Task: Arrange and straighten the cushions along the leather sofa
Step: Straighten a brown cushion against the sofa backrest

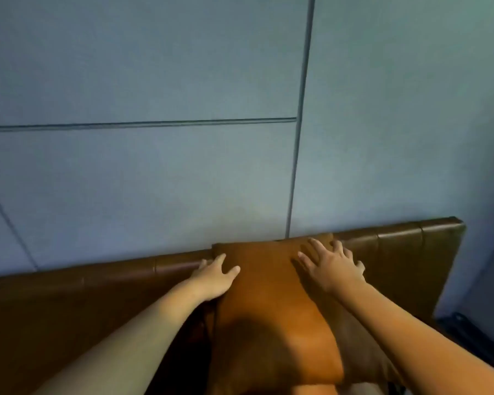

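Note:
An orange-brown leather cushion (pixel 268 292) leans upright against the backrest of the brown leather sofa (pixel 397 246), its top edge slightly above the backrest. My left hand (pixel 214 277) rests on the cushion's upper left edge, fingers wrapped round its side and thumb on the front. My right hand (pixel 330 266) lies flat on the upper right corner with fingers spread, gripping nothing. The cushion's lower part is in shadow.
A blue-grey panelled wall (pixel 154 81) with dark grooves rises directly behind the sofa. The backrest ends at the right near a dark object on the floor (pixel 474 334). The sofa's seat is mostly hidden by my arms.

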